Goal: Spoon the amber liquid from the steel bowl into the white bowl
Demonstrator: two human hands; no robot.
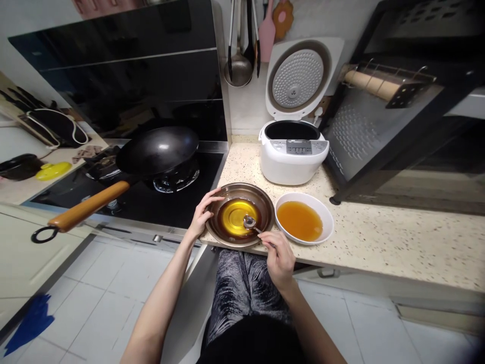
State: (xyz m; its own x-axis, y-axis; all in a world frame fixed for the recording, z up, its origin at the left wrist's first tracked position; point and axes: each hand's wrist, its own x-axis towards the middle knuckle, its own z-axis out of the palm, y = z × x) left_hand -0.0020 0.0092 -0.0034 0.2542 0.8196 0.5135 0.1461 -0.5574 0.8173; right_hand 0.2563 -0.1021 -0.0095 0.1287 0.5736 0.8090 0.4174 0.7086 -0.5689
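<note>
1. The right hand (pixel 280 258) has its fingers (pixel 271 238) closed around the handle of a metal spoon (pixel 249 222).
2. The left hand (pixel 199 220) lays its fingers (pixel 212 197) over the left rim of a metal bowl (pixel 268 210), partly spread; I cannot tell whether they pinch the rim.
3. The spoon's head is inside this bowl, at the right part of the clear yellow liquid (pixel 230 218); how far it dips is hard to tell.
4. The metal bowl sits at the front-left corner of the speckled desk (pixel 379 237), close to the front edge.
5. Just to its right, also by the front edge, is a white bowl (pixel 329 222) of orange-brown liquid (pixel 299 221).
6. Behind the white bowl, toward the desk's back edge, stands a white rice cooker (pixel 290 167), its lid (pixel 299 76) raised.
7. Beyond the desk's left edge is a black stove (pixel 210 164), bearing a black wok (pixel 159 149) whose wooden handle (pixel 91 205) points toward the front left.
</note>
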